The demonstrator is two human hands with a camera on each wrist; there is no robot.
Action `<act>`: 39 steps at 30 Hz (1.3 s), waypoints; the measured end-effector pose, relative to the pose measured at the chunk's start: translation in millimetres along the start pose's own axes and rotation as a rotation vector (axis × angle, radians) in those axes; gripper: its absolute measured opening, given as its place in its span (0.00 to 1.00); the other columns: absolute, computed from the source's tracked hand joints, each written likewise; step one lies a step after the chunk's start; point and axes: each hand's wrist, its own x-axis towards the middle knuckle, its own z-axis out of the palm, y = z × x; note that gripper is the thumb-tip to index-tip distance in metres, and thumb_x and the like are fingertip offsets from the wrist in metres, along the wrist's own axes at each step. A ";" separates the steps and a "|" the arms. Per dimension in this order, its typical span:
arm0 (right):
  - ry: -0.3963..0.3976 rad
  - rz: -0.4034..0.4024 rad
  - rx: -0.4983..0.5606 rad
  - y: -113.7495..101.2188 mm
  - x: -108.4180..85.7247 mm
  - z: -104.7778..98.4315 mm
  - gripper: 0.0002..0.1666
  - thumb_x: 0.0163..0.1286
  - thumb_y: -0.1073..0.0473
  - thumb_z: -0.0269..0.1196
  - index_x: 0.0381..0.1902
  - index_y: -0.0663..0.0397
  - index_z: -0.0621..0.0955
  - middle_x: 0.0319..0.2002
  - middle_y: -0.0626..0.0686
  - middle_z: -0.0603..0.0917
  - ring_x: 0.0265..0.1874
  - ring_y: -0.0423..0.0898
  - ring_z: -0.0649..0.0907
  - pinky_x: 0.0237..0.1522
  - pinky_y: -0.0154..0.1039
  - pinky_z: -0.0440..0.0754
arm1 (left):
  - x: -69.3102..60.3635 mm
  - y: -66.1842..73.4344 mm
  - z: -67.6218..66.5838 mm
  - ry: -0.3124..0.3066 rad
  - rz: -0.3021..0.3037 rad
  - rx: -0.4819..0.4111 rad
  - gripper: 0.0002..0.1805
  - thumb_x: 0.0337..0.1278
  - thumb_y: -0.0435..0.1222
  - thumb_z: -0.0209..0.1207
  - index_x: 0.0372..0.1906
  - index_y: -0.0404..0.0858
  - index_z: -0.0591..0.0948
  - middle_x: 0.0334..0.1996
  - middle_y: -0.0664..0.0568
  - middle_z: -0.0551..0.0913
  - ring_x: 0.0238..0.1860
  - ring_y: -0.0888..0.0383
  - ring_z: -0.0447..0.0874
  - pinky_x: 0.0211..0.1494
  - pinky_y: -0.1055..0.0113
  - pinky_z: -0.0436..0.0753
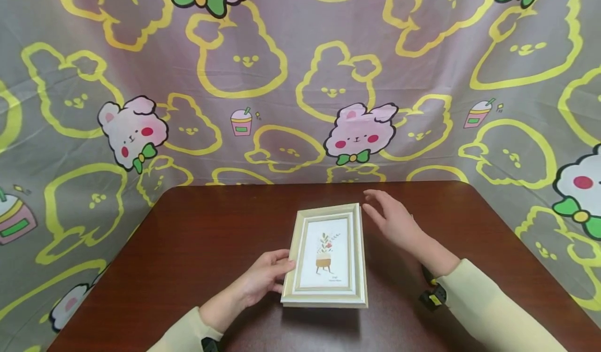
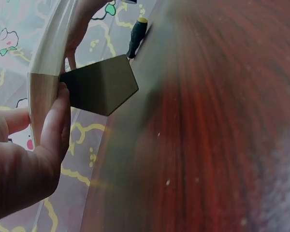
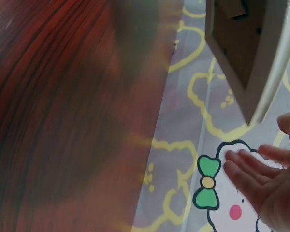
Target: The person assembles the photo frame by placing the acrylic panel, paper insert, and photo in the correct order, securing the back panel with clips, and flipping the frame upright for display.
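A cream picture frame (image 1: 292, 281) with a potted-plant print (image 1: 324, 258) is held up above the table, tilted back. My left hand (image 1: 265, 276) grips its left side, thumb at the front and fingers behind. From the back of the picture frame (image 2: 44, 96), a dark stand flap (image 2: 101, 86) sticks out in the left wrist view. My right hand (image 1: 396, 224) is beside the upper right corner, apart from it, its fingers extended. In the right wrist view the right hand (image 3: 266, 181) holds nothing, and the brown backing (image 3: 237, 43) of the picture frame shows.
A dark brown wooden table (image 1: 202, 232) lies below. A dark-handled tool with a yellow end (image 2: 137, 36), like a screwdriver, rests on it beyond the flap. Patterned cloth (image 1: 281, 81) hangs behind and at both sides. Both wrists wear dark bands.
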 end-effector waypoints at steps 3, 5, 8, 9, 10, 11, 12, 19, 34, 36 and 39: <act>-0.094 0.124 0.092 -3.6 1.5 2.5 0.31 0.75 0.46 0.55 0.68 0.58 0.65 0.51 0.60 0.81 0.49 0.56 0.81 0.50 0.55 0.76 | 0.1 0.2 2.6 0.020 0.010 0.031 0.25 0.70 0.34 0.52 0.62 0.20 0.64 0.45 0.41 0.83 0.39 0.54 0.85 0.34 0.60 0.84; -0.153 0.174 0.127 -5.6 2.1 4.7 0.34 0.75 0.43 0.53 0.69 0.59 0.64 0.45 0.58 0.83 0.42 0.54 0.83 0.43 0.50 0.78 | 0.4 0.3 4.2 0.035 0.009 0.050 0.25 0.70 0.34 0.53 0.62 0.20 0.65 0.45 0.41 0.83 0.39 0.54 0.85 0.34 0.60 0.84; -0.213 0.223 0.179 -6.7 2.8 8.8 0.34 0.75 0.43 0.53 0.68 0.60 0.64 0.33 0.55 0.83 0.31 0.53 0.83 0.33 0.43 0.77 | 1.1 0.1 6.4 0.059 0.003 0.074 0.25 0.70 0.35 0.53 0.62 0.21 0.66 0.45 0.41 0.83 0.39 0.54 0.85 0.33 0.59 0.84; -0.225 0.232 0.199 -6.8 3.0 10.0 0.34 0.75 0.45 0.54 0.68 0.61 0.64 0.30 0.54 0.81 0.28 0.53 0.82 0.30 0.42 0.76 | 1.3 0.0 7.1 0.066 0.002 0.077 0.25 0.70 0.35 0.53 0.62 0.21 0.66 0.45 0.42 0.83 0.39 0.54 0.85 0.33 0.59 0.84; -0.234 0.238 0.219 -6.9 3.2 11.1 0.32 0.75 0.47 0.55 0.67 0.62 0.65 0.27 0.53 0.80 0.25 0.54 0.82 0.28 0.42 0.76 | 1.5 0.0 7.8 0.070 0.001 0.086 0.25 0.70 0.35 0.53 0.63 0.21 0.66 0.45 0.42 0.83 0.39 0.54 0.85 0.33 0.60 0.84; -0.237 0.248 0.239 -7.1 3.3 12.3 0.31 0.75 0.48 0.56 0.66 0.62 0.66 0.25 0.53 0.79 0.24 0.55 0.81 0.27 0.42 0.76 | 1.6 -0.1 8.4 0.075 0.000 0.092 0.25 0.70 0.35 0.53 0.63 0.21 0.66 0.45 0.42 0.83 0.39 0.54 0.85 0.32 0.60 0.84; -0.238 0.251 0.257 -7.5 3.5 13.3 0.30 0.74 0.50 0.57 0.65 0.62 0.67 0.23 0.53 0.78 0.22 0.56 0.80 0.26 0.43 0.77 | 1.7 -0.3 8.9 0.078 0.001 0.098 0.25 0.70 0.35 0.53 0.63 0.21 0.66 0.44 0.42 0.83 0.39 0.54 0.85 0.32 0.60 0.84; -0.205 0.252 0.297 -7.8 5.7 20.7 0.21 0.72 0.56 0.60 0.56 0.63 0.71 0.22 0.56 0.75 0.17 0.54 0.77 0.24 0.47 0.79 | 1.4 1.5 10.4 0.095 0.008 0.130 0.26 0.70 0.35 0.54 0.63 0.21 0.65 0.43 0.42 0.84 0.39 0.53 0.85 0.32 0.59 0.84; -0.241 0.229 0.206 -3.0 15.1 32.9 0.14 0.74 0.58 0.57 0.52 0.60 0.72 0.37 0.59 0.79 0.22 0.46 0.80 0.24 0.44 0.82 | 1.9 2.0 8.2 0.066 0.017 0.177 0.30 0.68 0.35 0.56 0.66 0.23 0.62 0.38 0.45 0.83 0.38 0.51 0.84 0.33 0.56 0.84; -0.254 0.221 0.173 -3.5 16.2 34.9 0.13 0.75 0.58 0.56 0.51 0.59 0.72 0.36 0.58 0.79 0.23 0.46 0.80 0.24 0.43 0.82 | 1.9 0.8 8.8 0.070 0.017 0.212 0.32 0.67 0.35 0.57 0.68 0.24 0.59 0.37 0.44 0.82 0.38 0.52 0.83 0.32 0.55 0.84; -0.269 0.205 0.135 -4.2 17.5 37.6 0.12 0.75 0.58 0.55 0.50 0.59 0.72 0.36 0.57 0.80 0.24 0.46 0.80 0.25 0.42 0.81 | 2.5 -2.1 10.1 0.077 0.018 0.275 0.37 0.67 0.35 0.57 0.71 0.27 0.52 0.37 0.44 0.82 0.37 0.52 0.82 0.30 0.55 0.84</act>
